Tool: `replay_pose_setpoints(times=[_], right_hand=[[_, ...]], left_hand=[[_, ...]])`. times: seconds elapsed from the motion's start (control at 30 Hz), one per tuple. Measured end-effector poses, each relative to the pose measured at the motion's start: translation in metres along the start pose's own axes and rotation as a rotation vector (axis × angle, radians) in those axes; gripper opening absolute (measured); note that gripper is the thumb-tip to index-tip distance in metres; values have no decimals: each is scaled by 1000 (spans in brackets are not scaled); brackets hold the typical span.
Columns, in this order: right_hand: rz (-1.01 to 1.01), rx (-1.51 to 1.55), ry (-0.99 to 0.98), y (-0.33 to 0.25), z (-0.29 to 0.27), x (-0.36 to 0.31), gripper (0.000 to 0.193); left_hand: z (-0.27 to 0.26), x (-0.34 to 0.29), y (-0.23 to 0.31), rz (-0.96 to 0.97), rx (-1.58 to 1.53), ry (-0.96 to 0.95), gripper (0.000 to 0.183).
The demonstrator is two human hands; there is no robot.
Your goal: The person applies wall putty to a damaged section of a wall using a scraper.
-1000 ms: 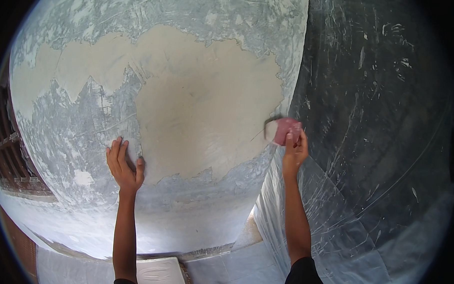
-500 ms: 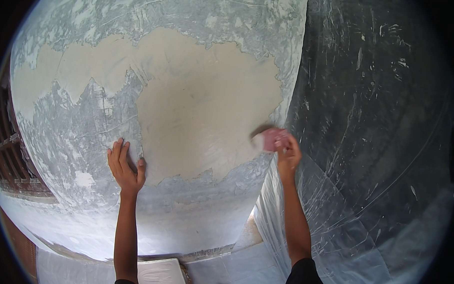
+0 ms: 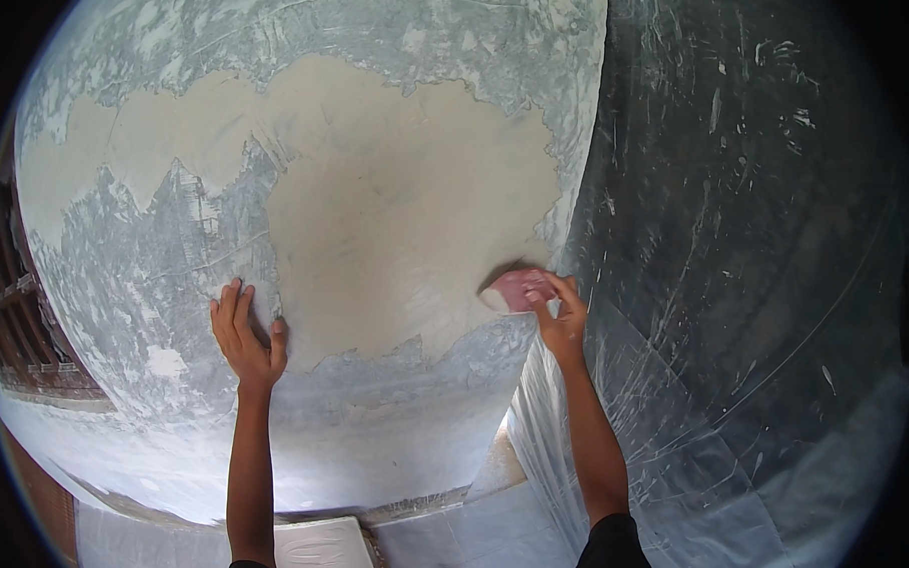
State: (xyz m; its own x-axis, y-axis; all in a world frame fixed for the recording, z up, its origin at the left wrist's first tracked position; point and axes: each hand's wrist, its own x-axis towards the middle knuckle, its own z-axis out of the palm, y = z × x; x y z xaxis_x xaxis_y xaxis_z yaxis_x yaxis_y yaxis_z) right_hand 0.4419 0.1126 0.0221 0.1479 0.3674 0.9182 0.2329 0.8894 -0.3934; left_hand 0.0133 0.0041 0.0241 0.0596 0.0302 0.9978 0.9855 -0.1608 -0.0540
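place: renovation site | signs: patchily coated wall [image 3: 376, 231], white-splashed plastic sheeting [image 3: 736, 244]

A dark sheet [image 3: 747, 224] streaked with white spanned the right side, a pale plastic floor covering [image 3: 446, 540] lay spread below, and a brown slatted structure [image 3: 40, 338] stood in dim light at far left.

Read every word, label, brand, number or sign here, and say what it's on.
None: no readable text shows on the pink tool in the right hand, the patchy wall, the dark sheet or the white rectangular thing at the bottom. The sheet's pale marks form no legible letters.
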Motion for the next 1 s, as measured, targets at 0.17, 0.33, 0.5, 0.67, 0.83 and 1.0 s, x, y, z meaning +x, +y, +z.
replay_pose_setpoints(times=[0.17,0.33,0.5,0.67,0.83,1.0], right_hand=[[72,-7,187,-3,1,18,32],[131,184,289,-4,-1,10,35],[-89,-373,-251,-3,-3,2,37],[164,145,397,1,-8,24,37],[99,130,53,4,-8,-3,38],[28,-298,-191,9,-10,-6,33]], left_hand=[[0,-1,0,3,-7,-11,49],[0,0,1,4,8,9,47],[-1,-1,-1,4,-1,-9,48],[0,-1,0,12,-4,-4,48],[0,-1,0,11,2,-2,49],[1,0,0,7,12,15,47]])
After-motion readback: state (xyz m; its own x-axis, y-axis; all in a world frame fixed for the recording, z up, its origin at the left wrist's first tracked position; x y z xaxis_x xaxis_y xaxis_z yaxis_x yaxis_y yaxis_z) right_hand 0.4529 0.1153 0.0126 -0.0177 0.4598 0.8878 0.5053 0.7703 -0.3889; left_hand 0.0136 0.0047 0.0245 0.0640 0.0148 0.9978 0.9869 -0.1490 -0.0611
